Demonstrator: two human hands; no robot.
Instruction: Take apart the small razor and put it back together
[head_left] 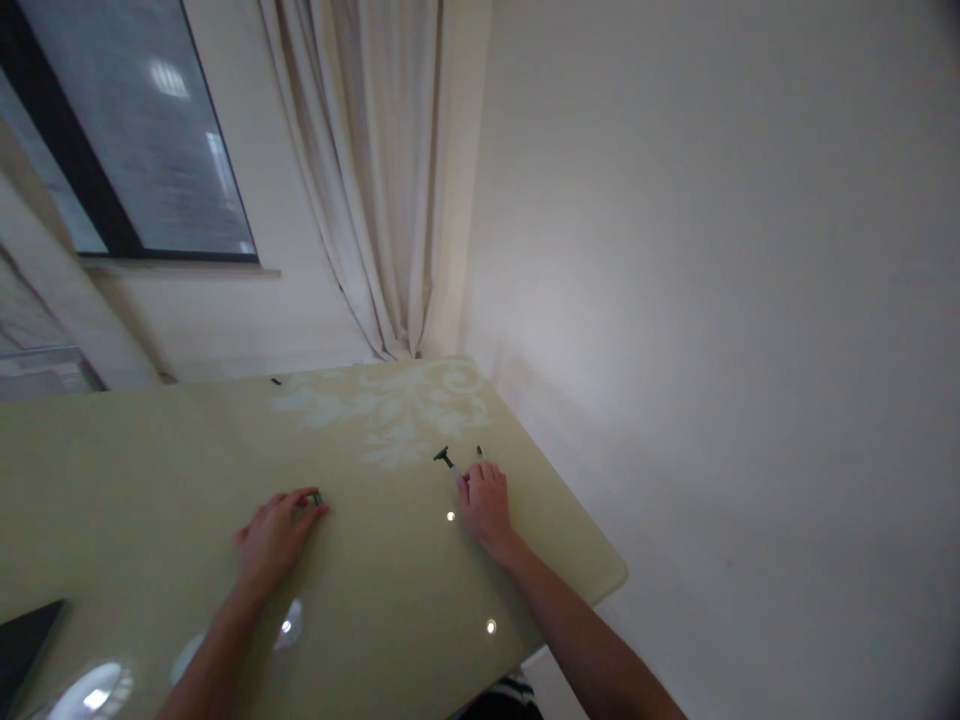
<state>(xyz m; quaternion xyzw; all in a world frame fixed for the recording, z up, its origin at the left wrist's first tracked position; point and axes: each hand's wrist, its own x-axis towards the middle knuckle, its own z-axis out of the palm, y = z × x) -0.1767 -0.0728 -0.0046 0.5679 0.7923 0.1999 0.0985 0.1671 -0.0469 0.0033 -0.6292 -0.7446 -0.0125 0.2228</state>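
Between thumb and fingertips, my left hand pinches a small dark greenish piece, too small to name surely, just above the tabletop. My right hand is closed low over the table, toward its right side. From its thumb side sticks out a razor with a dark green head and a paler handle, partly hidden by the fingers. A slim light object with a dark tip shows just beyond the fingers; whether they touch it I cannot tell.
The glossy yellow-green table has a pale floral pattern and light reflections. A small black object lies near its far edge. A dark flat object is at the left. Curtains, a window and a wall stand beyond.
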